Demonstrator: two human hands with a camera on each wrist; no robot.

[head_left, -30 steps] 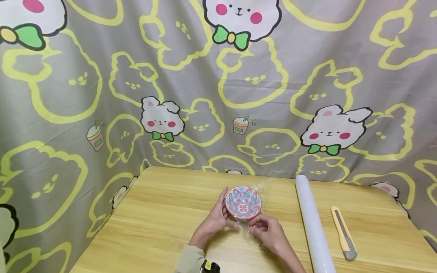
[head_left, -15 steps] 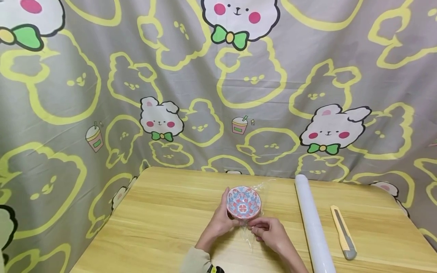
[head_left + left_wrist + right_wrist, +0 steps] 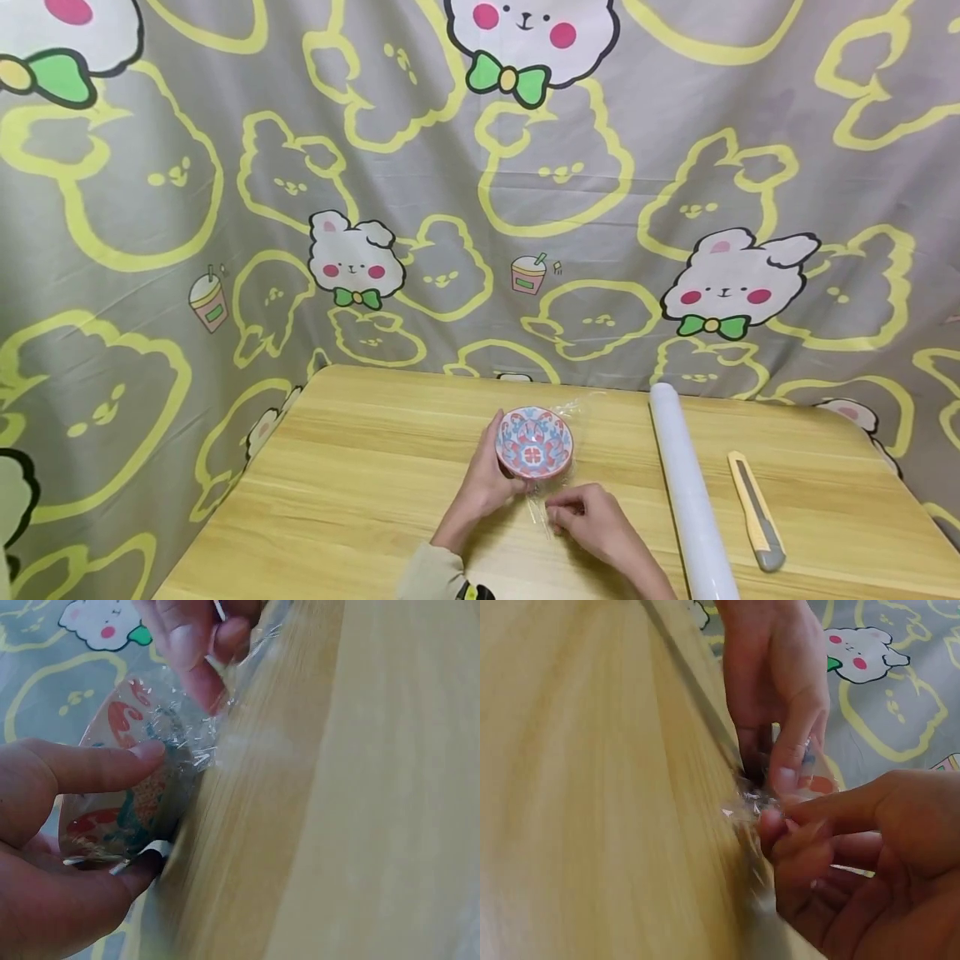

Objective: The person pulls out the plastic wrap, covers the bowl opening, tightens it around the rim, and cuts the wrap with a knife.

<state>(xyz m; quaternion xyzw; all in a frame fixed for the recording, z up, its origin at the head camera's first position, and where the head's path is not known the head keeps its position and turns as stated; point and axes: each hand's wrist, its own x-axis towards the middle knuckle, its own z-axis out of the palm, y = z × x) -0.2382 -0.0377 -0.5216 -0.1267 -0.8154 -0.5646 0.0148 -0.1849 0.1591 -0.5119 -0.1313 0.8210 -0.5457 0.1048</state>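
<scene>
A small bowl (image 3: 533,445) patterned in red and blue is tilted up in my left hand (image 3: 486,477). In the left wrist view the thumb lies across the bowl's outer wall (image 3: 127,802), and the other fingers curl underneath. Clear plastic wrap (image 3: 201,742) clings to the bowl and bunches at its near side, with a loose tail hanging below. Just to the right, my right hand (image 3: 596,518) has thumb and fingertips pinched together. The right wrist view shows those fingertips gripping the crumpled wrap (image 3: 754,802) close to my left thumb.
A long white roll (image 3: 692,492) lies on the wooden table (image 3: 360,467) to the right of my hands. Beyond it rests a yellow and grey utility knife (image 3: 756,512). A grey curtain (image 3: 450,192) with cartoon figures hangs behind and to the left of the table.
My left thumb has moved in over the gathered wrap below the bowl. The right hand has shifted slightly down, away from the bowl. The roll and knife stay put.
</scene>
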